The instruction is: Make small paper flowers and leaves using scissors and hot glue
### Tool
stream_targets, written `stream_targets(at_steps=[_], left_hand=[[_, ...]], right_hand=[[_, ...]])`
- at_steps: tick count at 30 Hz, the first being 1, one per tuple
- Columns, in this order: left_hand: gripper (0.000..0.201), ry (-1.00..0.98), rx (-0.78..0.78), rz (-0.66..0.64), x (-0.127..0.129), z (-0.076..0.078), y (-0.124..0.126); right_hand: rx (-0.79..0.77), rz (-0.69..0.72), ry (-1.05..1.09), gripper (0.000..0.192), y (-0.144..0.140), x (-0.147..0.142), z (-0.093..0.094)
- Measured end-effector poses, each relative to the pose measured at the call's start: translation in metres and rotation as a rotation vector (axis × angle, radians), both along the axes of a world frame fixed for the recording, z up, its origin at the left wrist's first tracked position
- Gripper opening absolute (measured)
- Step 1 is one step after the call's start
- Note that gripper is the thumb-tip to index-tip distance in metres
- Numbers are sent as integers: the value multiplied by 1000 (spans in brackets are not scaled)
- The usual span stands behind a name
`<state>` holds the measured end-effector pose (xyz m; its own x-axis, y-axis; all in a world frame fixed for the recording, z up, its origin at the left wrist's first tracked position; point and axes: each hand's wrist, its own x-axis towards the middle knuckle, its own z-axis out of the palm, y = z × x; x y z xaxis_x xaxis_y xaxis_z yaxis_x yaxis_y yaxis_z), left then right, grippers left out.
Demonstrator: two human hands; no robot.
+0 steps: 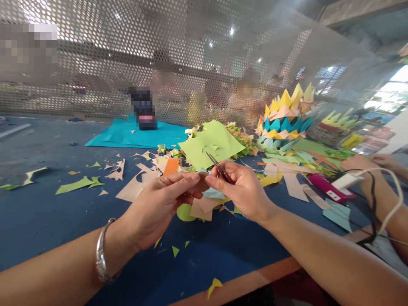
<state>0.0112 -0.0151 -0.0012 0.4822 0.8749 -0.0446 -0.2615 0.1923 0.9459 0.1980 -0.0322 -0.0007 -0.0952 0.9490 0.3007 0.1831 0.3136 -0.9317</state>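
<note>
Paper scrap [204, 173] pinched by left hand [162, 204]; right hand [242, 191] grips scissors [218, 166].

A blue table [38, 212] carried paper scraps [79, 183], a teal sheet [127, 135] and a pink device [330, 190].

L hand [159, 204] pinches paper scrap [202, 173]; R hand [242, 191] grips scissors [218, 166] (blades up).

Scissors [218, 166] handles hidden by right hand [242, 191]
</note>
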Motion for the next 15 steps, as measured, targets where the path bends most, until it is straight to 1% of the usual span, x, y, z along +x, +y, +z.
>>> stream_targets(at_steps=[4,8,12,15], left_hand=[[26,53,-7,-13,0,3,-1],[25,40,-27,-13,1,3,-1],[22,39,13,-1,-1,3,0],[21,69,74,4,-2,3,2]], right_hand=[[-28,9,7,41,0,1,-1],[-40,13,0,41,0,0,0],[-42,28,-1,43,0,0,0],[-50,42,5,41,0,0,-1]])
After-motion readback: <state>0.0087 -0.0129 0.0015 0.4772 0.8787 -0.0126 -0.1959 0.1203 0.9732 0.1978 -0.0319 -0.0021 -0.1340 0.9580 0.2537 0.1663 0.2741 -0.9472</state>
